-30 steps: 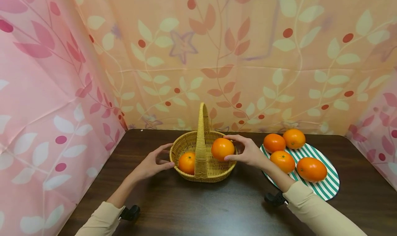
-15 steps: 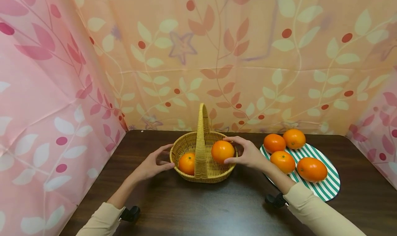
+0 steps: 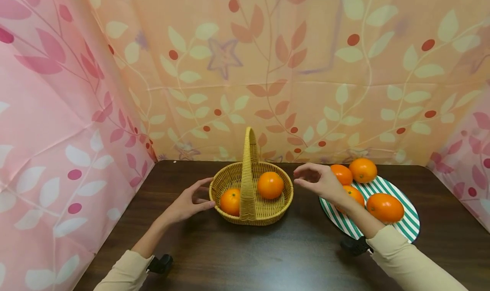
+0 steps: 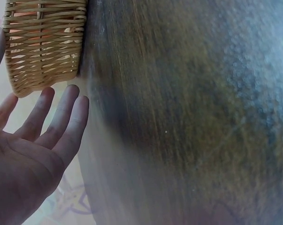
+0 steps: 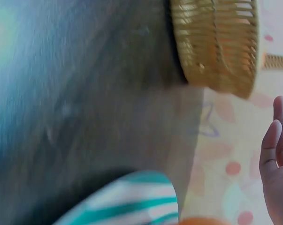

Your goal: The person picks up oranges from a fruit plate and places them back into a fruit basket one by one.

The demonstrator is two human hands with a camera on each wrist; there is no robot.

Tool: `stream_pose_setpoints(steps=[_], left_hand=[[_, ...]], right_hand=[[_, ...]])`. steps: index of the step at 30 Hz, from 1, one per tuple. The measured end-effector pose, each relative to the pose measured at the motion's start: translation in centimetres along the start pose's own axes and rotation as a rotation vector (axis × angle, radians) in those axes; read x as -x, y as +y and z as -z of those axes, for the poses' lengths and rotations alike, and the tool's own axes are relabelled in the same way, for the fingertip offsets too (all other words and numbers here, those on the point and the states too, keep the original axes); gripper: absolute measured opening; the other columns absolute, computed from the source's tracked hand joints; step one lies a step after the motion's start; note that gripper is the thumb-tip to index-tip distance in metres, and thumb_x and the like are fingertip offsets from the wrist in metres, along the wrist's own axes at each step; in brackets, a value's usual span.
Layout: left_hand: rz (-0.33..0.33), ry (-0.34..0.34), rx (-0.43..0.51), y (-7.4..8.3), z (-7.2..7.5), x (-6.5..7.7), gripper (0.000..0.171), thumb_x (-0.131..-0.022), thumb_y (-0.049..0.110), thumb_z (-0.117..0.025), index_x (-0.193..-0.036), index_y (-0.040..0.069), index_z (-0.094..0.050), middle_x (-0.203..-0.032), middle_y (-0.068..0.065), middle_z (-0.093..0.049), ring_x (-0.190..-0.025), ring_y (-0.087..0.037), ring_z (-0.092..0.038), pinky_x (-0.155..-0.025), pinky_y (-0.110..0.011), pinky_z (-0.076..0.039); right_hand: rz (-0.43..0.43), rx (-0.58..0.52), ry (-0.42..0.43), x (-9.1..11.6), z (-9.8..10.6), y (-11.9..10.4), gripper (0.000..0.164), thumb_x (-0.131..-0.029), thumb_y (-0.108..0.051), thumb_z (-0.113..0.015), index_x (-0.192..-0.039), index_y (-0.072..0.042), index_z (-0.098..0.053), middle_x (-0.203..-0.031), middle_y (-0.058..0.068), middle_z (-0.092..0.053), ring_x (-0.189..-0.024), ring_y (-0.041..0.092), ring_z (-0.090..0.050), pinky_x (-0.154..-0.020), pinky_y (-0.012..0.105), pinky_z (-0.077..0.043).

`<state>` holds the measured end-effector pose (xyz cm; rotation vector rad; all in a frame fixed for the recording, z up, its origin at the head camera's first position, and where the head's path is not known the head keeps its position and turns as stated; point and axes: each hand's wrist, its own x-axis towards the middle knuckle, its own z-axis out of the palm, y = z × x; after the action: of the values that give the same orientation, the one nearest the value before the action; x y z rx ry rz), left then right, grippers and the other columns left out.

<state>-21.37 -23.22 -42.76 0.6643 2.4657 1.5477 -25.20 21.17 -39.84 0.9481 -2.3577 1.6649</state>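
A yellow wicker basket [image 3: 268, 214] with a tall arched handle stands on the dark table. Inside it lie two oranges, one orange [image 3: 230, 202] left of the handle and another orange [image 3: 270, 185] to the right. My left hand [image 3: 187, 203] rests at the basket's left rim, fingers spread and relaxed; in the left wrist view its fingertips [image 4: 47, 91] meet the woven side. Just off the right rim, my right hand [image 3: 321, 184] is in the air with its fingers loosely bent and nothing in them.
On the right lies a green-and-white striped oval mat [image 3: 411, 221] bearing several oranges, among them a large orange [image 3: 385, 208] and one at the back [image 3: 363, 170]. My right forearm crosses over the mat's left part. A patterned curtain [image 3: 306, 69] hangs behind the table.
My right hand has let go of an orange, which now sits in the basket's right half, and has drawn back to the right. My left hand has stayed at the rim.
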Motion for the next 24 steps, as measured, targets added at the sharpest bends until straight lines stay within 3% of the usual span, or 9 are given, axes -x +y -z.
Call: stream_pose_setpoints(steps=[5,13,24], left_hand=[[0.011,0.000,-0.001,0.0,0.0,0.2,0.074,-0.096,0.015,-0.073,-0.157,0.005,-0.032,-0.132,-0.032,-0.051,-0.104,-0.039,-0.068,-0.083,-0.038,-0.058],[0.012,0.004,-0.008,0.1,0.0,0.1,0.073,-0.096,0.015,-0.074,-0.157,0.007,-0.033,-0.131,-0.031,-0.052,-0.105,-0.039,-0.068,-0.083,-0.038,-0.058],[0.016,0.003,-0.011,0.1,0.0,0.1,0.074,-0.096,0.015,-0.074,-0.157,0.006,-0.033,-0.133,-0.032,-0.052,-0.105,-0.039,-0.068,-0.083,-0.037,-0.058]], right_hand=[[-0.018,0.062,0.024,0.6,2.6,-0.5,0.020,-0.093,-0.002,-0.075,-0.112,-0.002,-0.071,-0.105,0.021,-0.070,-0.088,0.025,-0.070,-0.075,0.027,-0.057],[-0.133,0.117,0.019,2.8,7.2,-0.9,0.023,-0.097,-0.009,-0.072,-0.117,0.001,-0.068,-0.113,0.021,-0.067,-0.095,0.027,-0.069,-0.074,0.033,-0.059],[-0.158,0.319,0.087,6.7,12.3,-1.1,0.027,-0.095,-0.007,-0.074,-0.120,0.001,-0.068,-0.114,0.017,-0.069,-0.092,0.016,-0.070,-0.077,0.019,-0.054]])
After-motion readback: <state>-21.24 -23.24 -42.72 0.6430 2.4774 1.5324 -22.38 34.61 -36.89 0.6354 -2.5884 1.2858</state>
